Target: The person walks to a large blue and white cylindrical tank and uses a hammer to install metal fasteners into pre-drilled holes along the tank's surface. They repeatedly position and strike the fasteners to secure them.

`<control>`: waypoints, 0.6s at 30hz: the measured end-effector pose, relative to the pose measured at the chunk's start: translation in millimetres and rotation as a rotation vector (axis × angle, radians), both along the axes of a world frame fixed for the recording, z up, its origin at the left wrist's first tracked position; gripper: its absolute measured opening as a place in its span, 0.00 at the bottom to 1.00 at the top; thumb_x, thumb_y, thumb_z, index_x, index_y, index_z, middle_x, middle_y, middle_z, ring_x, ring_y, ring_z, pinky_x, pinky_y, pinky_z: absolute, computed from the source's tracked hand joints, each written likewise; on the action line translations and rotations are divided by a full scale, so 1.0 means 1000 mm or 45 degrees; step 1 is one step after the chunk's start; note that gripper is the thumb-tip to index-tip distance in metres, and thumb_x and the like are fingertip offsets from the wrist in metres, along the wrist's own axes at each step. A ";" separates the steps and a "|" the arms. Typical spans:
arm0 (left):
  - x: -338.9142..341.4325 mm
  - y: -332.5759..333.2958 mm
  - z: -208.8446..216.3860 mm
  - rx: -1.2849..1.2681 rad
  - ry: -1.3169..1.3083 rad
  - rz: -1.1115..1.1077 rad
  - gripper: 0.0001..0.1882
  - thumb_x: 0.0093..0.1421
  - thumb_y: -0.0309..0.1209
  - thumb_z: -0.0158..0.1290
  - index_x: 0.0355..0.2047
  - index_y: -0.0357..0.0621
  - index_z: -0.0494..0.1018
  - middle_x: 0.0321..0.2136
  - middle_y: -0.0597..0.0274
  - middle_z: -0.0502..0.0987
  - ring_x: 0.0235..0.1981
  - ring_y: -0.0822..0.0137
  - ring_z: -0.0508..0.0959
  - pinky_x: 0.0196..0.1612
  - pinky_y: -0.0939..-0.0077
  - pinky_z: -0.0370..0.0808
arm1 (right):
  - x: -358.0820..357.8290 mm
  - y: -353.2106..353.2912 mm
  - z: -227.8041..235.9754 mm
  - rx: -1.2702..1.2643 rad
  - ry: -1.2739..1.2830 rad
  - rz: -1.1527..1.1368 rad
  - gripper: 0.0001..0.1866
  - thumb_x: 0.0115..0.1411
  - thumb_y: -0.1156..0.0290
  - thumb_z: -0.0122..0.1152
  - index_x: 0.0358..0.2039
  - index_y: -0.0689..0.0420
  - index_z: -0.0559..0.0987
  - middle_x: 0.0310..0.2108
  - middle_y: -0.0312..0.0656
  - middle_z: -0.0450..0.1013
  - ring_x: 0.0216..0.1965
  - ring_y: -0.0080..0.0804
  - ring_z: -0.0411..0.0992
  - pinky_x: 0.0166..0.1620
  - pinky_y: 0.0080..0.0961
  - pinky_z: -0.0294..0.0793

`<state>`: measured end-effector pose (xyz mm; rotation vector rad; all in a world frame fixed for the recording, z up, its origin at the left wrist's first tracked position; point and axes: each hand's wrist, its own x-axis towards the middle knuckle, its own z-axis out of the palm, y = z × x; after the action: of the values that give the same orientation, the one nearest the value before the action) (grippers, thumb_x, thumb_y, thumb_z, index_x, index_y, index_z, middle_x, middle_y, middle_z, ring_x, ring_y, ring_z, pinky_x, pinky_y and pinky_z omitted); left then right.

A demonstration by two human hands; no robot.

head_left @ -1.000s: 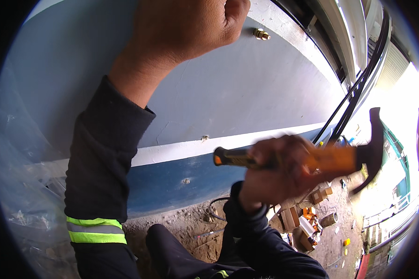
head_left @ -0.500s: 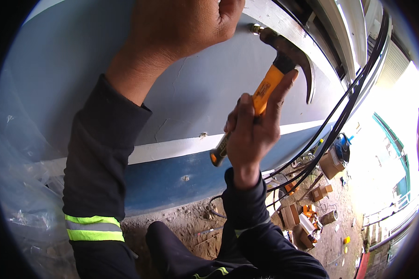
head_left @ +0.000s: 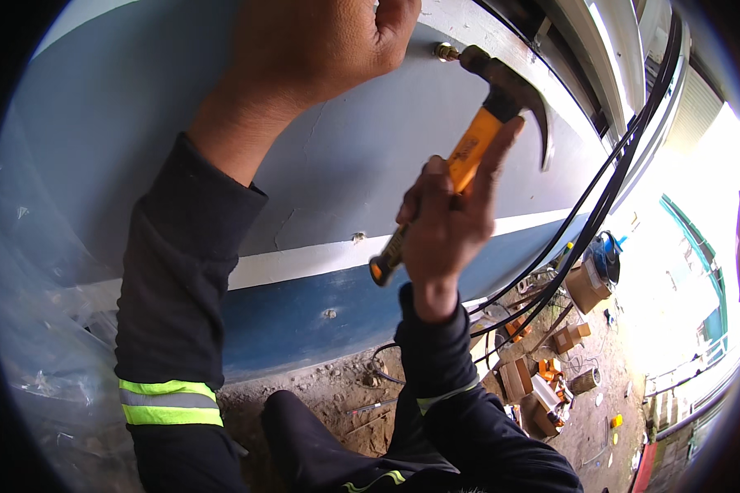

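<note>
My right hand [head_left: 448, 226] is wrapped around the orange-and-black handle of a claw hammer [head_left: 477, 148], its index finger stretched along the grip. The hammer's striking face is at the outer end of a metal anchor bolt [head_left: 446, 52], which sticks out from the upper part of a grey-painted wall [head_left: 345, 148]. Whether face and bolt touch is hard to tell. My left hand [head_left: 321, 49] is closed in a fist high against the wall, left of the bolt. The top edge cuts it off, and whatever it grips is hidden.
Black cables [head_left: 608, 193] hang down on the right. Clear plastic sheeting [head_left: 41, 329] covers the left side. Below lie cardboard boxes [head_left: 514, 380], orange items [head_left: 548, 368] and a blue bucket [head_left: 607, 256] on bare dirt ground [head_left: 329, 403]. White frames [head_left: 604, 57] stand at upper right.
The hammer has shifted slightly, its head moving a little left and its handle end a little up. My left hand stays closed in nearly the same place.
</note>
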<state>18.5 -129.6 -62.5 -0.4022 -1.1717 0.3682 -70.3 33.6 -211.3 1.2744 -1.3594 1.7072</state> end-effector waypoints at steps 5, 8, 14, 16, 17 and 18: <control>0.005 0.004 0.000 -0.040 -0.011 -0.032 0.05 0.53 0.17 0.51 0.27 0.40 0.67 0.20 0.51 0.71 0.21 0.48 0.77 0.25 0.60 0.74 | 0.024 0.023 -0.006 -0.559 0.046 0.262 0.27 0.73 0.76 0.49 0.70 0.58 0.57 0.26 0.42 0.74 0.16 0.23 0.68 0.19 0.20 0.70; 0.005 0.005 0.000 -0.023 -0.010 -0.011 0.05 0.53 0.18 0.51 0.27 0.40 0.67 0.20 0.51 0.71 0.21 0.48 0.77 0.25 0.60 0.74 | 0.016 0.018 -0.007 -0.484 0.061 0.277 0.10 0.71 0.77 0.52 0.51 0.63 0.71 0.22 0.40 0.75 0.16 0.24 0.71 0.20 0.22 0.70; 0.006 0.005 0.000 -0.036 0.008 -0.001 0.04 0.54 0.18 0.51 0.27 0.40 0.67 0.20 0.50 0.71 0.22 0.47 0.77 0.26 0.60 0.74 | 0.002 0.006 -0.001 -0.156 -0.046 0.099 0.41 0.68 0.82 0.49 0.78 0.56 0.47 0.19 0.35 0.73 0.16 0.18 0.69 0.20 0.22 0.71; 0.005 0.004 0.000 -0.031 -0.005 -0.014 0.05 0.54 0.18 0.51 0.26 0.40 0.67 0.20 0.50 0.71 0.22 0.47 0.77 0.26 0.59 0.74 | 0.012 0.019 0.000 -0.347 0.005 0.153 0.44 0.69 0.82 0.46 0.79 0.52 0.37 0.23 0.37 0.73 0.16 0.19 0.66 0.19 0.20 0.70; 0.005 0.004 0.001 -0.023 -0.004 -0.018 0.05 0.54 0.18 0.51 0.26 0.40 0.67 0.20 0.50 0.71 0.22 0.47 0.77 0.26 0.59 0.74 | 0.015 0.018 0.001 -0.449 0.052 0.190 0.46 0.69 0.81 0.46 0.79 0.50 0.33 0.24 0.38 0.72 0.16 0.19 0.66 0.19 0.20 0.71; 0.004 0.004 0.001 -0.032 0.009 -0.018 0.05 0.54 0.18 0.51 0.26 0.40 0.67 0.20 0.50 0.71 0.22 0.47 0.77 0.26 0.59 0.74 | 0.017 0.017 0.003 -0.587 0.085 0.242 0.47 0.70 0.81 0.46 0.78 0.47 0.30 0.24 0.38 0.72 0.16 0.20 0.66 0.19 0.20 0.72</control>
<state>22.6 -125.4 -61.7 -0.4307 -1.1582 0.3724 -53.4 50.6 -208.8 1.2015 -0.7596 1.9426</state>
